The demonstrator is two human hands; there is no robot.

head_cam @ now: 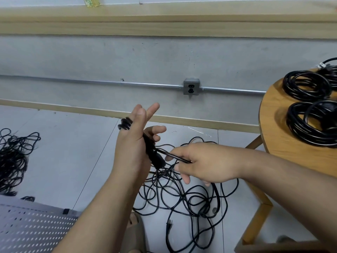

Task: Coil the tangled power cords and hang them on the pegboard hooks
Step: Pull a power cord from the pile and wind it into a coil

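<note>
A grey pegboard lies flat at the near left of the floor. Just right of it, below the hands, a black power cord sprawls over the floor tiles in loose tangled loops, with a plug at the near side of the heap. Above the heap the left hand is raised with several turns of cord wound over it. Its lower fingers grip the bundle while two upper fingers point up. The right hand pinches a single strand running from that bundle, a narrow grip between thumb and forefinger. Farther left on the floor lies a second tangle. On the wooden table at the right, coiled cords rest near its left edge. On the wall behind, an outlet box sits on a metal pipe.
</note>
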